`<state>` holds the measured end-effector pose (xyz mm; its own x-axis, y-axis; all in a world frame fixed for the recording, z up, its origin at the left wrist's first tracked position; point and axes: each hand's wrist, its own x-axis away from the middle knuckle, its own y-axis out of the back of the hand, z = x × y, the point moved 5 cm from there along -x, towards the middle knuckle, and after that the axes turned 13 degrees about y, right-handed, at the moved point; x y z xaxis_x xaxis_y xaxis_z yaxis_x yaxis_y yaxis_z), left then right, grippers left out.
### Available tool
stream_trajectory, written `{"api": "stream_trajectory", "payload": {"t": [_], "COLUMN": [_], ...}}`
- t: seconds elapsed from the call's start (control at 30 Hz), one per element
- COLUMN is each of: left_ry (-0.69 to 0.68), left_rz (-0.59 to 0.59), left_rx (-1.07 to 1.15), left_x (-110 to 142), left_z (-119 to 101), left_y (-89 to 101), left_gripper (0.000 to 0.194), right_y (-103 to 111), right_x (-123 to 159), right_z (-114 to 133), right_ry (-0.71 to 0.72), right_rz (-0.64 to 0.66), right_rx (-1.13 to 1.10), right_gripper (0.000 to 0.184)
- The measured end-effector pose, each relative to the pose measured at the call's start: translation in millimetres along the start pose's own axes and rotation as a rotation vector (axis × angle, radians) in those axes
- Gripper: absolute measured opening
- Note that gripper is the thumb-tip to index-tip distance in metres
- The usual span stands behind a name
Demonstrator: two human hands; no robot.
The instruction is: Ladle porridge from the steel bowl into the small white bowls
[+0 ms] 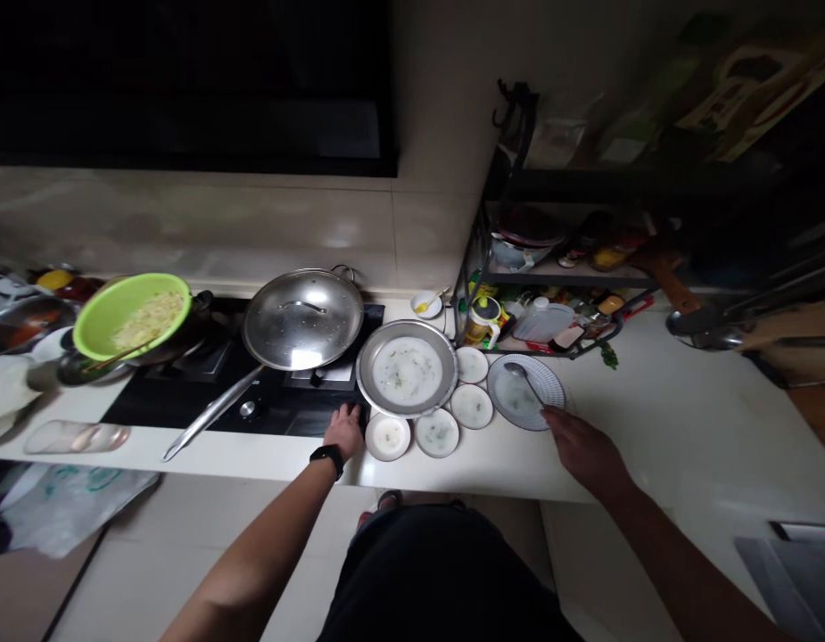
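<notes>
White stone countertop (659,428), with a black glass gas hob (185,417) set into it. Just right of the hob, a wide steel dish (407,368) of milky liquid, with four small white saucers (437,433) curving around its near and right edges. Farther right, a blue-striped plate (525,392). Behind the dish, a small white bowl (426,304) and a black wire rack (552,334). Left of the hob's front corner, a translucent plastic package (76,437).
</notes>
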<state>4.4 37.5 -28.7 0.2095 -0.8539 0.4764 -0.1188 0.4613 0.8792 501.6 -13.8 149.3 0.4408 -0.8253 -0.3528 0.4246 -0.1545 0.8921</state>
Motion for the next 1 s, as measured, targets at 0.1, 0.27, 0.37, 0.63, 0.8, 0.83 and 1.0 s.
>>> {"api": "stream_trajectory", "payload": {"t": [0.1, 0.27, 0.37, 0.63, 0.8, 0.83, 1.0], "left_ry": [0.008, 0.020, 0.026, 0.018, 0.020, 0.021, 0.024], "left_rz": [0.008, 0.022, 0.034, 0.052, 0.038, 0.041, 0.044], "left_rx": [0.018, 0.066, 0.072, 0.109, 0.113, 0.111, 0.096], "left_x": [1, 5, 7, 7, 9, 9, 9], "left_z": [0, -2, -3, -3, -3, -3, -3], "left_y": [1.3, 6.3, 9.0, 8.7, 12.0, 12.6, 13.1], "left_gripper": [0.066, 0.066, 0.068, 0.069, 0.066, 0.065, 0.065], "right_y": [-13, -64, -96, -150, -146, -144, -127], "right_x": [-32, -98, -125, -121, -111, -108, -95], "right_z": [26, 56, 55, 24, 19, 19, 14], "right_ry": [-0.031, -0.102, -0.155, -0.795, -0.905, -0.917, -0.955], "right_rz": [-0.055, -0.068, -0.111, -0.406, -0.479, -0.488, -0.565], "right_rx": [-0.135, -0.406, -0.495, -0.959, -1.079, -1.109, -1.228], "right_gripper": [0.032, 0.031, 0.029, 0.033, 0.030, 0.030, 0.038]}}
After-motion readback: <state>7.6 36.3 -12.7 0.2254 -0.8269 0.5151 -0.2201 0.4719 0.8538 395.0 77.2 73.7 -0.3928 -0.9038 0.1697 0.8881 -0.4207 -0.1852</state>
